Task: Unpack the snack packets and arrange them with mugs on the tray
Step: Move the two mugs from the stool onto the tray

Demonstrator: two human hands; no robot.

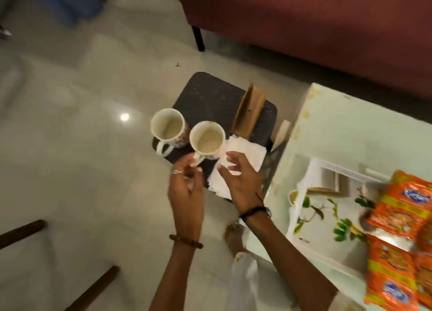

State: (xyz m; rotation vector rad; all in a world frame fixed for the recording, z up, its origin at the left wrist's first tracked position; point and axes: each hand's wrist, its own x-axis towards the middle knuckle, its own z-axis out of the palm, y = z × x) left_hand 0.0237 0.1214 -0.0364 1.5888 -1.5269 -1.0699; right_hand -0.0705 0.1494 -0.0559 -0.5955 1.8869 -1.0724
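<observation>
Both hands sit in the middle of the frame, low down, and both are blurry. The left hand (185,189) has its fingers curled loosely right by the handle of the nearer mug (207,139); I cannot tell if it is holding the handle or only touching it. The right hand (240,177) is spread open over the white napkins (240,156) and holds nothing.

The biggest thing that could go wrong: both mugs look full of milky tea. The nearer mug stands near the front edge of the small dark stool (210,95). A quick pull on the handle could tip it or slop tea onto the napkins and the floor. The other mug (168,128) stands just beside it, so a bump could knock that one too.

The orange snack packets (402,236) lie at the lower right on the white table (350,123), still joined in strips. They run off the edge of the frame, so I cannot count them. The flowery tray (311,208) is partly under them. A brown card thing (250,111) stands on the stool; I cannot tell what it is.
</observation>
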